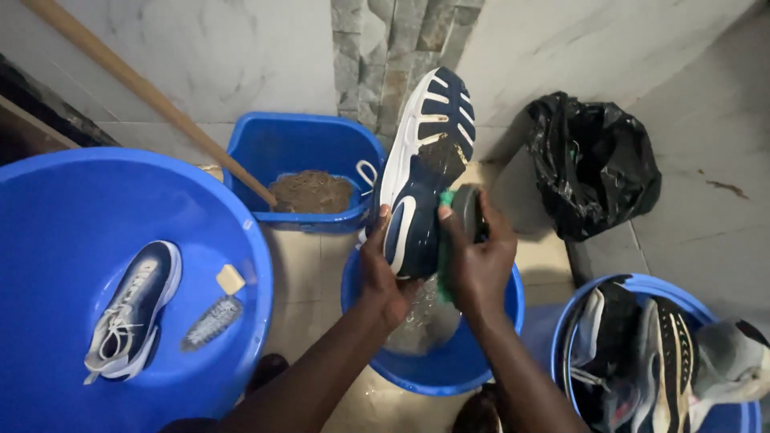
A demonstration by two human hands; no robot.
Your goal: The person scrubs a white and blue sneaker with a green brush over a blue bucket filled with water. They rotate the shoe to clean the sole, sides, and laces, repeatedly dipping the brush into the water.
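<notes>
**Navy sneaker held sole-up over a small blue basin**

Navy sneaker (423, 172) with a white-patterned sole stands tilted, toe up toward the wall, above a small blue basin (489, 353) of wet, soapy water. The left hand (383, 273) is wrapped around its heel end, fingers closed on the shoe. The right hand (480, 261) is closed around a dark-backed brush with green bristles (459, 220), pressed against the sole near the heel.

The floor is pale tile, wet around the basin, and the wall behind is light marbled tile with a strip of rough grey stone (393, 48). A large blue tub (64, 200) to the left holds a second sneaker (132, 309), a small bar of soap (230, 279) and a dark insole (211, 323). Behind the basin, a square blue bucket (301, 144) contains brown sand or dirt, with a wooden pole (144, 92) leaning across it. A black plastic bag (593, 164) sits against the wall at right, and another blue basin (642, 285) at lower right is piled with more shoes (670, 361).
</notes>
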